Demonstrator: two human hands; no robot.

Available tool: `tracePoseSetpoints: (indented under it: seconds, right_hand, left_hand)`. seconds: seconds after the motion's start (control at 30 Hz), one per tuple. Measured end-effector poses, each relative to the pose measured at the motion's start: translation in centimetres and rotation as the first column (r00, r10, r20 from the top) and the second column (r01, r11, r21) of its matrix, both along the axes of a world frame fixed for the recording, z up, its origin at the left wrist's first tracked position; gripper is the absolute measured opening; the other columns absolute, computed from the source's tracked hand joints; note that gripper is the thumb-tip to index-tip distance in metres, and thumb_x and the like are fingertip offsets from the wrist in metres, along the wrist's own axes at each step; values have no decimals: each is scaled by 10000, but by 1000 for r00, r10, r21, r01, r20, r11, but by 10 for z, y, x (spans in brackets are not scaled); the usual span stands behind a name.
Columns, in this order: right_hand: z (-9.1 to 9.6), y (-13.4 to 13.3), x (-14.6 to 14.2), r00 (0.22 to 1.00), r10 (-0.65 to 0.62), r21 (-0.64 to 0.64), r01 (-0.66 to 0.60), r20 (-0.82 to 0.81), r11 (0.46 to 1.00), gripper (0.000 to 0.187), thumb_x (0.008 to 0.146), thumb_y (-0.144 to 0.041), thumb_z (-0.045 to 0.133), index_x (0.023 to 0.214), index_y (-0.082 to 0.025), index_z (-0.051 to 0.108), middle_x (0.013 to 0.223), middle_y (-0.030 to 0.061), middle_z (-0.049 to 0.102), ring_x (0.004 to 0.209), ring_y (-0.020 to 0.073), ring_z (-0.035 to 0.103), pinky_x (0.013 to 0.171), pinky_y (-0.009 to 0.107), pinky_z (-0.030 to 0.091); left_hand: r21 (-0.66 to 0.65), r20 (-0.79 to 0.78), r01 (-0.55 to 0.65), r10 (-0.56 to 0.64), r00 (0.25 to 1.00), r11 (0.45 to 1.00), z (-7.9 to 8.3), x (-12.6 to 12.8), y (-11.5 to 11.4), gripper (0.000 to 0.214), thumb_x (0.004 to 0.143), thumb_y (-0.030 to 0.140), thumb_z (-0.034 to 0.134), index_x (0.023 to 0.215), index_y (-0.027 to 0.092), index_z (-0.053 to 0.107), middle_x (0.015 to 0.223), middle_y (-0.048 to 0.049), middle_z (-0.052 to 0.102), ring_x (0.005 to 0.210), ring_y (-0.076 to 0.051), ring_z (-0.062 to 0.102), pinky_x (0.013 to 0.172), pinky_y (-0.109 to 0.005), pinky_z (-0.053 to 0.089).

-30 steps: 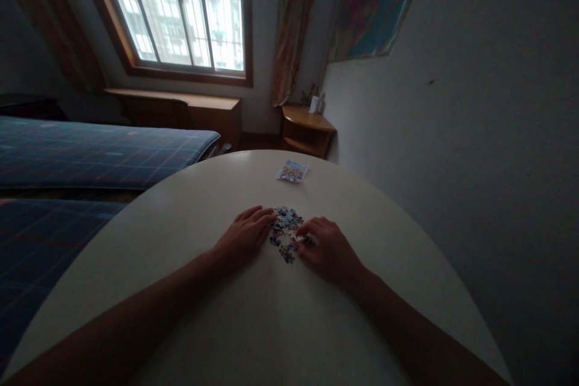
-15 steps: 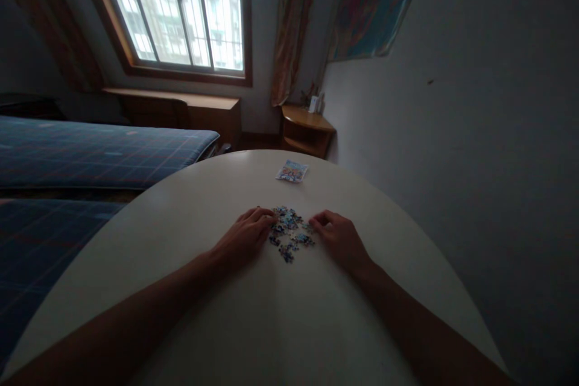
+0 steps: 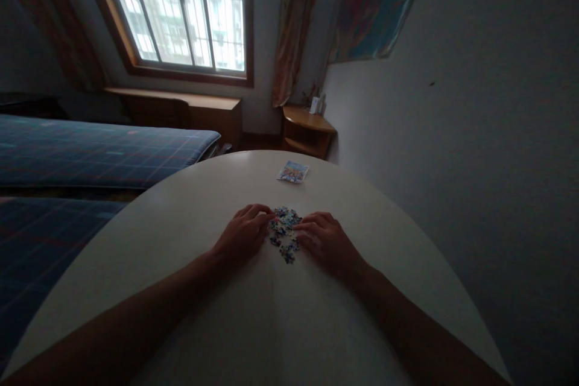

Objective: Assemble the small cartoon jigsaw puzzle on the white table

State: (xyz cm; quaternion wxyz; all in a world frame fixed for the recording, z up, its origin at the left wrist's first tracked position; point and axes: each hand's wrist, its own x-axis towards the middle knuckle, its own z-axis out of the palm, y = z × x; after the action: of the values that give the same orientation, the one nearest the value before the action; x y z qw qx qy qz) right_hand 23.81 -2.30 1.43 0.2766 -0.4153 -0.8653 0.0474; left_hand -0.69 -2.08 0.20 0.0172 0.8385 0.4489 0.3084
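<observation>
My left hand and right hand, each grip released, touch the blue jigsaw-piece pile on the round white surface.

Puzzle pieces between hands, on table

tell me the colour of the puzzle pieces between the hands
The puzzle pieces are mostly blue with pale bits; head view.

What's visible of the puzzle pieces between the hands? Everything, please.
The puzzle pieces form a small loose cluster of flat, cardboard-looking bits, mostly blue with white and dark patches, lying on the pale round table. Fingers of the left hand touch its left edge; those of the right hand cover its right edge. Single shapes are too small to tell.
</observation>
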Motion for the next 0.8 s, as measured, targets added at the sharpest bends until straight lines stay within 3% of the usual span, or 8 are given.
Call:
tracePoseSetpoints:
  seconds: [0.1,0.17,0.4,0.57,0.8]
  right_hand:
    - [1,-7,-6,995,80,12,-81,64,997,213,899,-269,628,1100,-267,700,1122,59,694,1150,244,538,978,435,425]
    - [1,-8,-6,992,93,17,-95,85,995,206,891,-258,640,1086,-271,706,1099,52,709,1143,242,549,970,433,431]
    - [5,-8,-6,994,54,48,-59,96,997,96,858,-206,670,909,-257,733,954,34,744,1065,230,596,936,401,446]
    - [5,-9,-8,996,-5,38,1,90,999,96,880,-226,645,920,-250,729,928,35,749,1018,234,614,911,403,445]
    - [4,-7,-8,996,-93,-33,92,-14,995,153,868,-172,636,975,-237,723,931,46,742,937,213,645,860,368,491]
  left_hand:
    - [46,-82,-131,134,988,990,2,-1,0,289,936,145,449,1125,165,666,1169,-106,637,1065,-276,575,943,-476,476]
    - [48,-135,-146,151,979,988,2,-1,-1,266,936,150,460,1090,172,676,1137,-100,648,1059,-278,573,949,-477,464]
    - [62,-136,-69,77,988,996,4,-1,-3,217,929,165,504,1075,202,660,1091,-73,669,1056,-250,575,980,-462,431]
    - [31,-81,42,-40,996,999,1,2,-5,216,922,206,566,1121,229,647,1143,-50,667,1083,-227,576,1004,-425,426]
    - [11,-133,166,-163,978,986,-6,1,-2,259,936,228,570,1178,265,650,1246,-23,644,1138,-229,546,1039,-427,399]
